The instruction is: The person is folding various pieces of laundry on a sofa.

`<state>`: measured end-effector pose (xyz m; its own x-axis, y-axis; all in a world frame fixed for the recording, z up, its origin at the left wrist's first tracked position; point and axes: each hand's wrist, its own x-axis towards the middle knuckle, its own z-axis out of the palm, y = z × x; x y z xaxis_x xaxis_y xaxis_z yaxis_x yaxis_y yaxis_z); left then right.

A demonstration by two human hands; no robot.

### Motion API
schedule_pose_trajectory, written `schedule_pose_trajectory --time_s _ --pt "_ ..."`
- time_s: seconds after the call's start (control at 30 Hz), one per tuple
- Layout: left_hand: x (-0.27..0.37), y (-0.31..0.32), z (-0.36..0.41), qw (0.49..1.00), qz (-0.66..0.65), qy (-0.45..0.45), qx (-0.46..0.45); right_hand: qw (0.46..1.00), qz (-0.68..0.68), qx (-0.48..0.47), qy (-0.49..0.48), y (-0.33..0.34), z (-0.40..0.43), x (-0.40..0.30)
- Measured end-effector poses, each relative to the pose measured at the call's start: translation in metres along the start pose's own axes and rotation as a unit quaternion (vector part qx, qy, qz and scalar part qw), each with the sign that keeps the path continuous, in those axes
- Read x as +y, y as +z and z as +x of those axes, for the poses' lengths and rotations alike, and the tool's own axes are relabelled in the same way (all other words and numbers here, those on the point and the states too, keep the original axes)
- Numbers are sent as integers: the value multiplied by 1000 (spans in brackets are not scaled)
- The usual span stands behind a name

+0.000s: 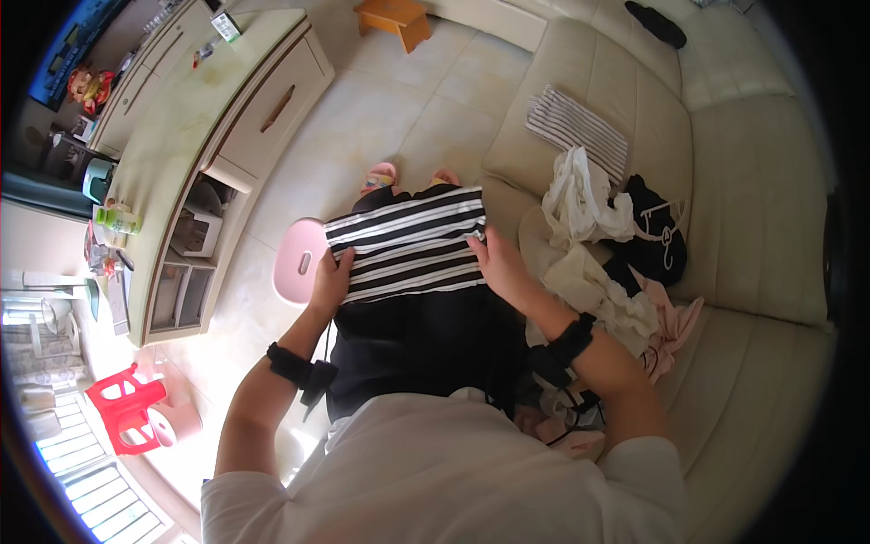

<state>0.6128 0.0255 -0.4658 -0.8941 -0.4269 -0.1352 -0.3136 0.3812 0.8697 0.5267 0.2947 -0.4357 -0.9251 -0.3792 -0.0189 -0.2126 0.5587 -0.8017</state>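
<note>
A black-and-white striped cloth garment (411, 248), folded into a flat rectangle, lies spread across my lap over black trousers (414, 340). My left hand (332, 277) grips its left edge, thumb on top. At the opposite edge my right hand (499, 265) holds the fabric, the thumb above and the fingers mostly hidden beneath. To the right, on the sofa, rests a folded striped cloth (578, 129) with thinner stripes. Near it a white crumpled garment (578, 197) and a cream crumpled garment (598, 285) are heaped beside my right arm.
Black clothing (656, 255) with a white hanger (665, 234) and pink fabric (669, 319) lie on the beige sofa (741, 381). Left stand a pink stool (299, 268), a long cabinet (272, 115) and a red plastic stool (129, 415). A wooden stool (394, 20) is ahead.
</note>
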Motion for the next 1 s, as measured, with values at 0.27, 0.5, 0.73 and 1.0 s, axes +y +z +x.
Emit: schedule_pose_trajectory --time_s 0.27,0.5,0.73,1.0 --pt "1 -25 -4 864 -354 -270 -236 970 186 -75 140 -25 -20 10" --pt "64 -24 23 956 -218 -80 -178 879 440 -61 172 -24 10 -11" --pt "173 27 85 949 -226 19 -220 916 386 101 53 -110 42 8" --pt "264 207 186 896 -263 135 -331 897 295 324 59 -245 88 78"
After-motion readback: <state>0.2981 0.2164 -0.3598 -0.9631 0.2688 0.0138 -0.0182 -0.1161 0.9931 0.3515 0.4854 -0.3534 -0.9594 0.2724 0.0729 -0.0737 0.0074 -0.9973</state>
